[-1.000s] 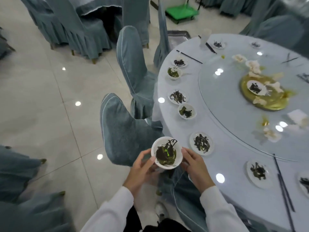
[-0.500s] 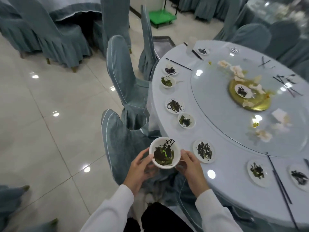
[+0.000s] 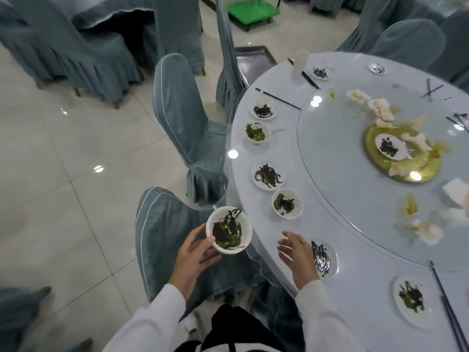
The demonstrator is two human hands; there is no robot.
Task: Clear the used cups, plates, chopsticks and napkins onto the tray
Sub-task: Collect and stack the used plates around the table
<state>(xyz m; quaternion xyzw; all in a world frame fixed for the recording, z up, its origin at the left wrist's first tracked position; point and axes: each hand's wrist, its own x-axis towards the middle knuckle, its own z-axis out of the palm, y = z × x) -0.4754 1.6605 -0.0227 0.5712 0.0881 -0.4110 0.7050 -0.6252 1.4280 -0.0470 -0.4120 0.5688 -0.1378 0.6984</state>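
Observation:
My left hand [image 3: 194, 252] holds a white bowl [image 3: 229, 233] smeared with dark and green residue, off the table's near-left edge above a chair. My right hand [image 3: 298, 255] hovers with relaxed fingers and holds nothing, just over a dirty white plate [image 3: 326, 257] at the table's rim. More dirty dishes line the rim: a bowl [image 3: 287, 203], a plate [image 3: 267, 175], another bowl [image 3: 257, 132] and a plate [image 3: 264, 111]. A metal tray [image 3: 253, 59] rests on a chair at the far left of the table. Black chopsticks [image 3: 278, 98] lie near it.
The round table [image 3: 355, 262] carries a glass turntable [image 3: 342, 148] with a gold platter [image 3: 406, 158], crumpled napkins and a plate. Covered chairs [image 3: 182, 118] crowd its left side. Chopsticks [image 3: 449, 303] and a plate [image 3: 411, 301] sit at the near right. A green cart [image 3: 251, 11] stands on the floor beyond.
My right hand has let go of the bowl and moved right over the plate at the rim. My left hand alone keeps the bowl. The view has shifted toward the table.

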